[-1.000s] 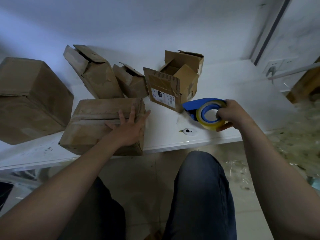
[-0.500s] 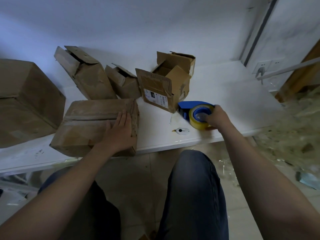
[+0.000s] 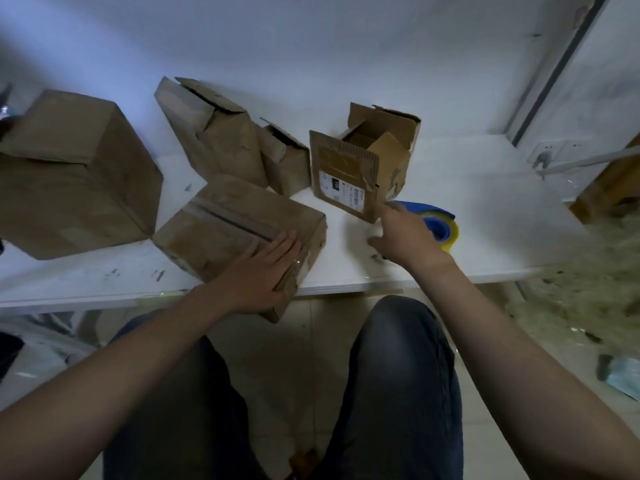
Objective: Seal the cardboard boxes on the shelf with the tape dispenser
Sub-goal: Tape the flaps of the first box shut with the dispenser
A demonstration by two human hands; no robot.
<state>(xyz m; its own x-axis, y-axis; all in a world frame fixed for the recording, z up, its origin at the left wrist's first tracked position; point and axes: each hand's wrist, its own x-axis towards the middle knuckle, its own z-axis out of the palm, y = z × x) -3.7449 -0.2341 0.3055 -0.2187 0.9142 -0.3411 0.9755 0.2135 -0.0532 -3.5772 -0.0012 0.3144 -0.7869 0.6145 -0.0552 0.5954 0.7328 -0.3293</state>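
Observation:
A flat, closed cardboard box (image 3: 225, 223) lies turned at an angle on the white shelf (image 3: 485, 209), its near corner hanging over the front edge. My left hand (image 3: 263, 275) rests flat on its near end, fingers straight. The blue tape dispenser (image 3: 429, 207) with its yellow tape roll (image 3: 452, 233) sits to the right, next to an open box (image 3: 349, 174) with a label. My right hand (image 3: 405, 237) covers the dispenser's left part, index finger and thumb stretched out. Its other fingers are hidden, so whether it grips the dispenser is unclear.
A large closed box (image 3: 76, 168) stands at the left. Two crumpled boxes (image 3: 214, 140) (image 3: 284, 157) with loose flaps lean at the back against the wall. My knees are below the shelf edge. Debris litters the floor at the right (image 3: 588, 278).
The flat box has turned and slid toward me, its corner now past the shelf edge. My right hand has shifted from the roll's right side to the dispenser's left part.

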